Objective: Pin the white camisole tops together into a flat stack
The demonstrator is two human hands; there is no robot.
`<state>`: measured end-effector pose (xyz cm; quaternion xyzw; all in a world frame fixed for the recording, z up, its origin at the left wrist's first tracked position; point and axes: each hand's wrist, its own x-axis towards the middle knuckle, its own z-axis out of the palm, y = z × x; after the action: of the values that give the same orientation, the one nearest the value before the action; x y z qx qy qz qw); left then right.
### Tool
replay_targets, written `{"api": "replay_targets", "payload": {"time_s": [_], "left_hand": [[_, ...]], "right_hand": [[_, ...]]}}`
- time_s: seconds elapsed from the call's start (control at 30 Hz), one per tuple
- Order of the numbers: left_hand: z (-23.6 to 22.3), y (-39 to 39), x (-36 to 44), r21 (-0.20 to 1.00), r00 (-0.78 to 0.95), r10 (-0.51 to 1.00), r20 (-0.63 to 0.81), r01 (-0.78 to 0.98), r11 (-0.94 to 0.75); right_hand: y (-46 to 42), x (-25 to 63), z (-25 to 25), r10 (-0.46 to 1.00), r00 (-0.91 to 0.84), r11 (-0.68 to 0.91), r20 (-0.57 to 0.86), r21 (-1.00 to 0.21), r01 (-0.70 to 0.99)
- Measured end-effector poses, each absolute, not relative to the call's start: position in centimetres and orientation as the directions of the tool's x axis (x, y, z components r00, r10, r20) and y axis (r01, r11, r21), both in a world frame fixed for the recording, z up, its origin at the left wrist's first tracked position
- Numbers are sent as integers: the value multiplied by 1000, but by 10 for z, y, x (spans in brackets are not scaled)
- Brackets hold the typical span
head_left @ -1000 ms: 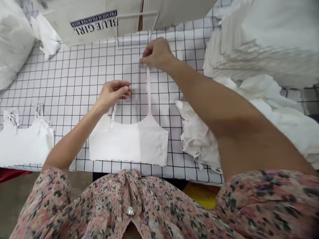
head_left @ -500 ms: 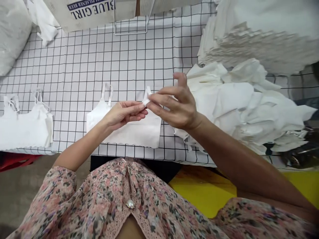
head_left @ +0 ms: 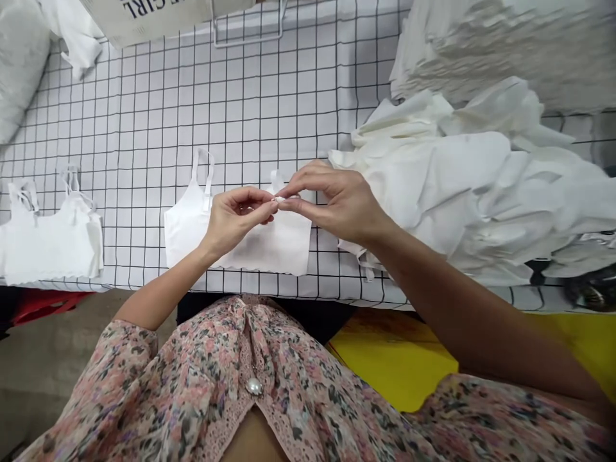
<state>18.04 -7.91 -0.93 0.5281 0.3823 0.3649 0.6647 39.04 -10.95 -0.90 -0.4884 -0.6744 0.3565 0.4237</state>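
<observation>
A white bralette top [head_left: 262, 247] lies flat on the grid-patterned table cover [head_left: 144, 109], its scalloped hem towards me. My left hand [head_left: 235, 221] and my right hand [head_left: 337, 202] meet above it, fingertips together on a small folded end of its white strap [head_left: 278, 200]. The fabric between my fingers is mostly hidden. The top's other strap [head_left: 202, 173] forms a loop at its left side, untouched. A second white bralette top [head_left: 52, 247] lies further left, beyond reach of my fingers.
A heap of white fabric [head_left: 447, 186] lies right of my hands, below a tall white stack [head_left: 500, 51]. A cardboard box [head_left: 158, 16] and wire rack [head_left: 248, 25] stand at the far edge. A white sack [head_left: 19, 64] sits far left. Yellow sheeting [head_left: 394, 359] lies below the table edge.
My right hand has drawn the strap end down from the far side of the table, and my hands have come together on it. My right fingers have closed from spread to a pinch.
</observation>
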Motion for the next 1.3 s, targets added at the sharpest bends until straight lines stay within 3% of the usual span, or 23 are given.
{"api": "replay_targets", "payload": {"time_s": [0.17, 0.37, 0.5, 0.57, 0.7, 0.8, 1.07, 1.3], "left_hand": [[-13, -74, 179, 997, 438, 898, -38, -49, 65], [6, -75, 177, 980, 414, 900, -137, 191, 61], [5, -76, 176, 987, 435, 898, -68, 159, -2], [-6, -75, 172, 968, 473, 881, -13, 227, -108], [-38, -74, 162, 732, 558, 830, -5, 567, -377], [-53, -75, 159, 585, 564, 824, -54, 686, -432], [-56, -75, 159, 673, 635, 771, -50, 592, -444], [-60, -73, 157, 703, 651, 758, -47, 561, -438]], "right_hand": [[-109, 387, -4, 982, -169, 113, 81, -975, 192], [-99, 392, -5, 979, -204, 69, 15, -964, 258], [-101, 392, -4, 989, -146, 81, 38, -950, 302], [-103, 393, -5, 986, -153, 110, 58, -927, 360], [-100, 400, -18, 955, -286, 225, 81, -825, 519], [-94, 405, -34, 915, -397, 315, 74, -744, 589], [-84, 400, -57, 843, -533, 438, 67, -660, 610], [-77, 397, -63, 806, -590, 455, 46, -685, 569]]}}
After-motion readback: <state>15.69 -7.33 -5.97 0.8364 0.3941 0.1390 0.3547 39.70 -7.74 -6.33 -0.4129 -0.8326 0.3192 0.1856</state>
